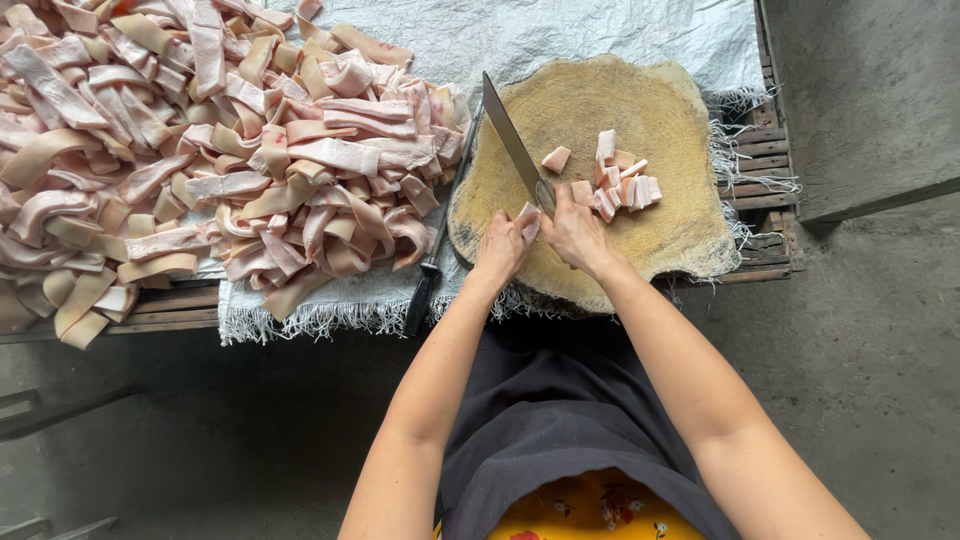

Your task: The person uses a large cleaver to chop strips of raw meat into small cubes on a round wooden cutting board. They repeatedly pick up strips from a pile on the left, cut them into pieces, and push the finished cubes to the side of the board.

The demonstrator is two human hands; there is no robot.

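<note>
On the round wooden chopping block [600,120], the right hand [575,235] is gripping a long knife [512,145], fingers closed; the left hand [500,248] is pinching a pork-skin strip [528,218] just beside the blade, risking a nick should it slip.

A grey concrete floor [860,330] is seen across the lower frame, lit by soft daylight. A slatted wooden pallet table [765,165] is set along the top, covered by a frayed white woven sheet [600,35]. A grey slab [870,90] is seen upper right.
</note>
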